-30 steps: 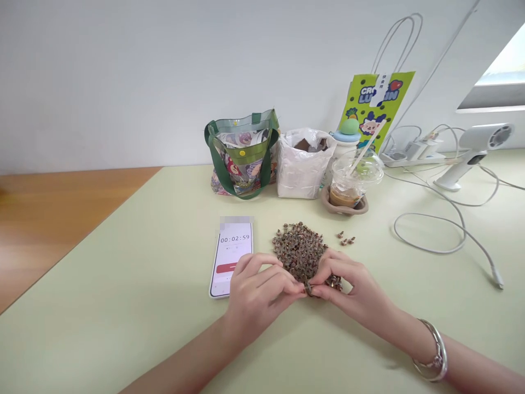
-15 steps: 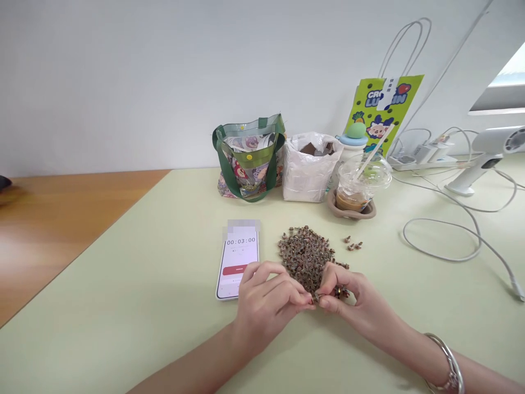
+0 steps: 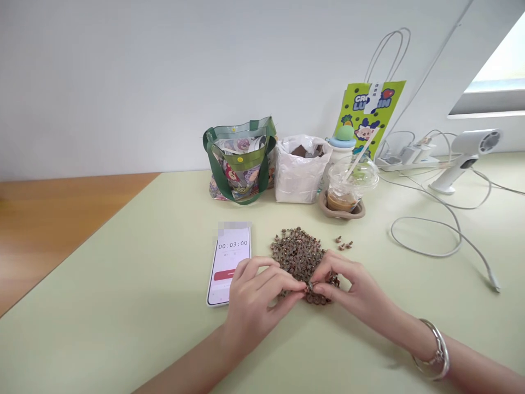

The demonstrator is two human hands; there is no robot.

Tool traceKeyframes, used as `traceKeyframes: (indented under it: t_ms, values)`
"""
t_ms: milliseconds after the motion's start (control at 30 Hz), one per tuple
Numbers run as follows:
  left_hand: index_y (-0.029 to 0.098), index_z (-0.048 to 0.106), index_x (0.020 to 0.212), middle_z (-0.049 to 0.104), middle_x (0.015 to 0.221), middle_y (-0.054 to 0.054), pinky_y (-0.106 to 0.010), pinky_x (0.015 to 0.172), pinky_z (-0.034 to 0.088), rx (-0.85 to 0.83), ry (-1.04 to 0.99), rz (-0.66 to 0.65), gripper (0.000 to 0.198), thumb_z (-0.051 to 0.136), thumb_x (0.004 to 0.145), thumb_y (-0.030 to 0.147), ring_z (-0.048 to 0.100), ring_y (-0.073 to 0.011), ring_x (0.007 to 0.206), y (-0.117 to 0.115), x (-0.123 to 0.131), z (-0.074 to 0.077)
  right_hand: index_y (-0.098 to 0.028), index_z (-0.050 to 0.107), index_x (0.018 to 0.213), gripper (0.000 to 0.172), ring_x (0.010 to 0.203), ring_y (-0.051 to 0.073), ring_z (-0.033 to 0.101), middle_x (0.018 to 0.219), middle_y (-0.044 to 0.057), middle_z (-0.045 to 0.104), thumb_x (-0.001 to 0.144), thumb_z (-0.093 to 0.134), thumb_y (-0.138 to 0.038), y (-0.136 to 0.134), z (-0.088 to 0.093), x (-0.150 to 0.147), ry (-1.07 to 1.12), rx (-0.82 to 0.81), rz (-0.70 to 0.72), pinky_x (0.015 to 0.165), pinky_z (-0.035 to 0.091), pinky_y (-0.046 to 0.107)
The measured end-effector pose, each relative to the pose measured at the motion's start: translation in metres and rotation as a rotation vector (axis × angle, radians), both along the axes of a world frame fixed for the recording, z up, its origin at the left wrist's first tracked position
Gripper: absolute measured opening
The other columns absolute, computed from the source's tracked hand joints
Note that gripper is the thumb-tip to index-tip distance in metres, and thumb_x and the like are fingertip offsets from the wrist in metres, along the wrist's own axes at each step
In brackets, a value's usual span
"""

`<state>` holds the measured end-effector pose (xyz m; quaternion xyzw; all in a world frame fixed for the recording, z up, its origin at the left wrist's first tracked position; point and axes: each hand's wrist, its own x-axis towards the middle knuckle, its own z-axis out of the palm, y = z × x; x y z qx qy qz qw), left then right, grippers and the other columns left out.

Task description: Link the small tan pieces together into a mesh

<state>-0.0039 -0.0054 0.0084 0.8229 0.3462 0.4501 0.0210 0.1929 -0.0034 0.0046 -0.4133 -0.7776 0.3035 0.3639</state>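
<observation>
A heap of small brown rings with metal rims (image 3: pixel 297 254) lies on the pale green tabletop (image 3: pixel 123 306). My left hand (image 3: pixel 254 298) and my right hand (image 3: pixel 353 284) meet at the heap's near edge. Their fingertips pinch one small metal ring (image 3: pixel 310 287) between them, and the fingers partly hide it. A few loose rings (image 3: pixel 343 243) lie apart to the right of the heap. A phone (image 3: pixel 228 257) showing a timer at 00:03:00 lies just left of my left hand, its lower part close to my palm. A metal bangle (image 3: pixel 435 350) circles my right wrist.
Along the wall stand a green-handled patterned tote (image 3: pixel 240 161), a white bag (image 3: pixel 301 175), a lidded plastic cup with straw (image 3: pixel 348 189) and a green paper bag (image 3: pixel 369 112). White cables (image 3: pixel 422 246) and a white hair dryer (image 3: pixel 467 153) lie right.
The timer has gone from 00:02:59 to 00:03:00. My hands stay together at the heap's near edge, and the whole view has shifted slightly.
</observation>
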Motion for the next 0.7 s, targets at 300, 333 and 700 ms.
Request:
traceKeyframes:
  t_ms: [300,333,700]
  values:
    - [0.027,0.064,0.077,0.069,0.077,0.011,-0.029,0.079,0.035,-0.051,0.126,0.008,0.01,0.062,0.078,0.017,0.053,-0.0148,0.087,0.002,-0.002,0.001,-0.026,0.063,0.08,0.009,0.081,0.02,0.057,0.075,0.0,0.067,0.082,0.057,-0.032,0.036,0.014,0.054,-0.537,0.311,-0.199,0.074,0.04,0.036]
    - [0.027,0.064,0.077,0.068,0.078,0.01,-0.029,0.079,0.035,-0.055,0.143,0.003,0.01,0.062,0.078,0.017,0.053,-0.0149,0.088,0.002,-0.002,0.0,-0.026,0.063,0.079,0.009,0.081,0.02,0.058,0.073,-0.001,0.066,0.082,0.057,-0.032,0.036,0.015,0.057,-0.584,0.316,-0.205,0.074,0.039,0.036]
    - [0.026,0.064,0.077,0.067,0.076,0.009,-0.029,0.076,0.034,-0.054,0.221,0.002,0.01,0.061,0.079,0.017,0.053,-0.0142,0.083,0.003,-0.003,-0.002,-0.025,0.062,0.08,0.009,0.077,0.02,0.057,0.072,0.001,0.066,0.081,0.054,-0.029,0.035,0.01,0.064,-0.754,0.299,-0.196,0.068,0.035,0.035]
